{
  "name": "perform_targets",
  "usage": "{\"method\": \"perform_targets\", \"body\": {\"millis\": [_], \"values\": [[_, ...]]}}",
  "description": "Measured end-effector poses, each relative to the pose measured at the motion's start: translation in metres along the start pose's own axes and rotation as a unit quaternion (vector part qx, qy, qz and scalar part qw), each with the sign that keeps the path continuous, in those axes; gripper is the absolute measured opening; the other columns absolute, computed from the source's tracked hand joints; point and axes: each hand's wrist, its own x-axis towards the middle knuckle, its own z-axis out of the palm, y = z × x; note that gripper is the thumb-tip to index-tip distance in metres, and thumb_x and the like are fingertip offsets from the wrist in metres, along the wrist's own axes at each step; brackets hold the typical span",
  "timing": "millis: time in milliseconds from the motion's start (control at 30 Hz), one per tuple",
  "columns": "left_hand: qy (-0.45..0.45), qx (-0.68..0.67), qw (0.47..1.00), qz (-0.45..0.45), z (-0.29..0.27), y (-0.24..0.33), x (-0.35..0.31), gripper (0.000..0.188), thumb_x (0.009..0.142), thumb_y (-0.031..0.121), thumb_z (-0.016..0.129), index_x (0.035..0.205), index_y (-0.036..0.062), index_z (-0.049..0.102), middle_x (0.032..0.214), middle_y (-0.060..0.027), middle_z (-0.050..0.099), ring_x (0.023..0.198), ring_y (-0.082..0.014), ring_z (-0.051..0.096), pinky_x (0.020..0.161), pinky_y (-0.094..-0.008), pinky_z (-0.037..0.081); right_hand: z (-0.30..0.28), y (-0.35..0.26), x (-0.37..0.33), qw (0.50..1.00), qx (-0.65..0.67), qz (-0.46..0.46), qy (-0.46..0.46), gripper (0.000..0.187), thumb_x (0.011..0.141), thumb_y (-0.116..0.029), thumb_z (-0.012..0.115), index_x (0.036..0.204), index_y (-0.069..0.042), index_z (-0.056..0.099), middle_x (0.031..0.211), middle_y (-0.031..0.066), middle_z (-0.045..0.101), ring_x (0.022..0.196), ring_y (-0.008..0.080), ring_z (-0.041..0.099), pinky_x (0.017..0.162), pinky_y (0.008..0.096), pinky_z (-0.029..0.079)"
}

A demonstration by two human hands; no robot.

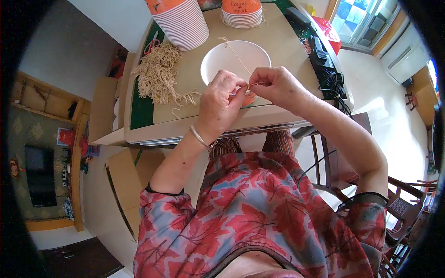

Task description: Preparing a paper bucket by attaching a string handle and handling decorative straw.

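A paper bucket (236, 54), white inside with some orange showing low on its outer side, stands on the table with its mouth toward me. From its far rim a length of beige string (237, 56) crosses the opening to my hands. My left hand (219, 98) pinches the string close to the near rim. Beside it my right hand (279, 89) also pinches string, fingertips almost touching those of the left. The exact spot between the fingertips is partly covered, so a knot or hole there is hard to make out.
Left of the bucket lies a heap of loose beige strings (160, 74), with red-handled scissors (151, 47) behind it. Nested buckets (182, 25) lean at the back left; another stack (241, 14) stands at the back. Power strips and cables (324, 69) line the table's right edge. A cardboard box (127, 180) sits below left.
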Motion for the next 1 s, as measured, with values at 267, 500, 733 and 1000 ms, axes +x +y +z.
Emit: {"method": "perform_targets", "body": {"millis": [267,500,733,1000], "values": [[0.019,0.046,0.999,-0.007,-0.008,-0.006,-0.003,0.012,0.084,0.004,0.067,0.096,0.0065,0.068,0.092,-0.0085,0.064,0.087,-0.0295,0.064,0.077,-0.0402,0.053,0.0,0.0,0.001,1.0,-0.012,0.0,-0.003,0.01,0.089,-0.011,0.064,0.092,-0.002,0.065,0.071,-0.0045,0.057,0.066,0.0014,0.048,0.059,0.0207,0.041],[-0.078,0.016,0.997,-0.018,-0.016,-0.006,0.005,0.014,0.085,0.011,0.067,0.097,0.0056,0.073,0.09,-0.0078,0.066,0.091,-0.0276,0.063,0.089,-0.0402,0.047,0.0,-0.002,-0.001,1.0,-0.004,0.008,0.005,0.01,0.087,-0.011,0.065,0.09,-0.001,0.066,0.07,-0.0023,0.058,0.065,0.0038,0.049,0.059,0.023,0.042],[-0.093,-0.006,0.994,-0.054,-0.014,-0.004,0.009,0.011,0.085,0.013,0.068,0.091,0.004,0.072,0.088,-0.0097,0.067,0.088,-0.0296,0.063,0.089,-0.0409,0.047,0.0,-0.001,-0.001,1.0,0.014,0.011,0.003,0.011,0.086,-0.011,0.065,0.088,-0.001,0.066,0.071,0.0002,0.062,0.067,0.0057,0.053,0.061,0.0247,0.046],[-0.087,0.011,0.996,-0.033,-0.014,-0.005,0.008,0.009,0.087,0.008,0.068,0.092,0.0019,0.07,0.086,-0.0095,0.065,0.083,-0.025,0.064,0.079,-0.0362,0.049,-0.002,-0.003,-0.001,1.0,0.003,0.008,-0.004,0.009,0.089,-0.011,0.064,0.089,-0.003,0.065,0.069,-0.0041,0.056,0.064,0.003,0.047,0.057,0.0227,0.041]]}}
